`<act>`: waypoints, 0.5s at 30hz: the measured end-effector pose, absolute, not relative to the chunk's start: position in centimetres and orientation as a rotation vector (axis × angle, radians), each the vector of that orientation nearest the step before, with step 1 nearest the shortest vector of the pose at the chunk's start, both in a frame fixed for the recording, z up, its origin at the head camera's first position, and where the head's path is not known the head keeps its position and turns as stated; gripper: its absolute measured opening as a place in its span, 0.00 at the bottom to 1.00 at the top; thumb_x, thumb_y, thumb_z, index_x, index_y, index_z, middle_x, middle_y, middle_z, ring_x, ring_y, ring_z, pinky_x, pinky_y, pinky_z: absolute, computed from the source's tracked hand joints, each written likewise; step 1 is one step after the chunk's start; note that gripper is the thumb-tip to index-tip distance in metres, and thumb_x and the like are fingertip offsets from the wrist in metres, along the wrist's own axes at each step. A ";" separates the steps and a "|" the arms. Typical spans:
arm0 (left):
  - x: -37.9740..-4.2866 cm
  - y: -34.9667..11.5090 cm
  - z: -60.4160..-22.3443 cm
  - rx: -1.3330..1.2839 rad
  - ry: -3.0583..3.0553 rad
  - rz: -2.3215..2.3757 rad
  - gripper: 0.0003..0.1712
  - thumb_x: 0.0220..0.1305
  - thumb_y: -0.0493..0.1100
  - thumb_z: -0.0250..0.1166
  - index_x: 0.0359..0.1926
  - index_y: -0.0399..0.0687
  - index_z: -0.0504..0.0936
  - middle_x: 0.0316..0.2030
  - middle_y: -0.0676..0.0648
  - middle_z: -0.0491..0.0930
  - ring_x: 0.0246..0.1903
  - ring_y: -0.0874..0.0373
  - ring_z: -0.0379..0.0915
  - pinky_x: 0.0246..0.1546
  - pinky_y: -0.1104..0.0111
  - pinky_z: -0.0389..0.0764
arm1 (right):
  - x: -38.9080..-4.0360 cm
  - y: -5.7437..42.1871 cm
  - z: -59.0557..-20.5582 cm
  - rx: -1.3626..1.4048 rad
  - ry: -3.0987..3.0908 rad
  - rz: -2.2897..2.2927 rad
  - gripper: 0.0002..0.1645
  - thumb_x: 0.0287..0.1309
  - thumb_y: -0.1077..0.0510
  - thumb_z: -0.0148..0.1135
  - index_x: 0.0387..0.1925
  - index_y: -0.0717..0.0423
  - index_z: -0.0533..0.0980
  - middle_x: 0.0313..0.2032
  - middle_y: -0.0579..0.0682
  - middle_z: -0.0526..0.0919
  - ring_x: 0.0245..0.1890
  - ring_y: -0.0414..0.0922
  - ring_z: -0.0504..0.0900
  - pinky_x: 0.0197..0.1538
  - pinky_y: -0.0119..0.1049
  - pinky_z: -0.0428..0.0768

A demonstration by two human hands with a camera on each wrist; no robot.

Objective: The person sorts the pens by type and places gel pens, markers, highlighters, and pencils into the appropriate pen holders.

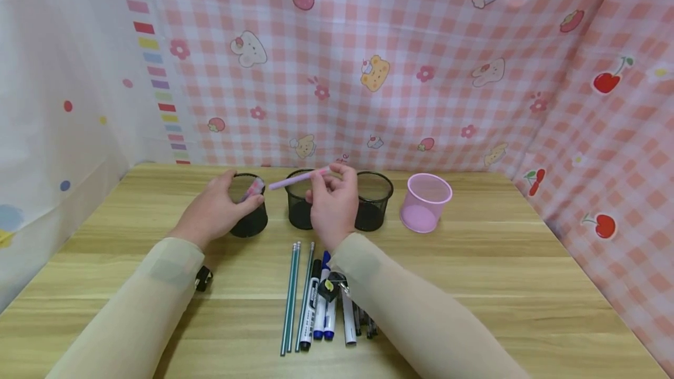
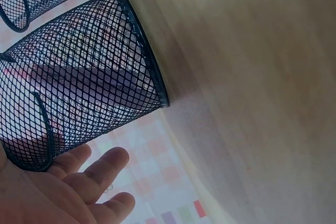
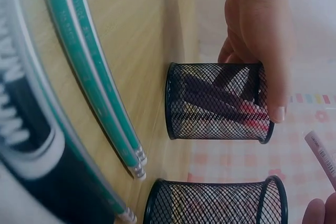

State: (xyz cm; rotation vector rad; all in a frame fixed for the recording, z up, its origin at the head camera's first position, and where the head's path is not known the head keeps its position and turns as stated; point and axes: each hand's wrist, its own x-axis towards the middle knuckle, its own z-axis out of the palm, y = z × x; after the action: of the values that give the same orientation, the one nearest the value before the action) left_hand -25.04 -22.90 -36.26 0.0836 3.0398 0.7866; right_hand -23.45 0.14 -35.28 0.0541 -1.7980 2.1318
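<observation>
My left hand (image 1: 210, 209) holds the leftmost black mesh pen cup (image 1: 250, 226) near its rim, thumb on the near side. The cup stands upright on the table. Through its mesh, the right wrist view shows purple pens with pink ends (image 3: 210, 93) leaning inside. My right hand (image 1: 334, 200) pinches a slim lilac pen (image 1: 288, 182) between thumb and fingers, above the second black mesh cup (image 1: 300, 215). The pen lies nearly level, its free end pointing left toward the held cup. A printed barcode label shows on it in the right wrist view.
Right of the second cup stand a third black mesh cup (image 1: 371, 218) and a pink cup (image 1: 421, 215). Nearer me lie green pencils (image 1: 289, 303), black and blue markers (image 1: 310, 309) and dark pens, partly hidden by my right forearm. A checked cloth (image 1: 337, 104) hangs behind.
</observation>
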 end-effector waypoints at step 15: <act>-24.9 -22.8 -36.1 0.105 3.050 0.802 0.70 0.62 0.86 0.50 0.84 0.39 0.46 0.80 0.28 0.52 0.76 0.26 0.56 0.71 0.31 0.65 | -23.5 -1.8 -35.9 0.030 -1.885 2.024 0.17 0.73 0.62 0.64 0.59 0.58 0.72 0.42 0.55 0.89 0.29 0.45 0.84 0.35 0.32 0.86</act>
State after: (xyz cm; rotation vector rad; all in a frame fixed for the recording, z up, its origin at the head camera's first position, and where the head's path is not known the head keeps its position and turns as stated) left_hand -24.94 -22.83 -36.14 0.1052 3.0501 0.8017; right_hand -23.54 -1.84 -35.90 0.0297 -1.8854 2.0238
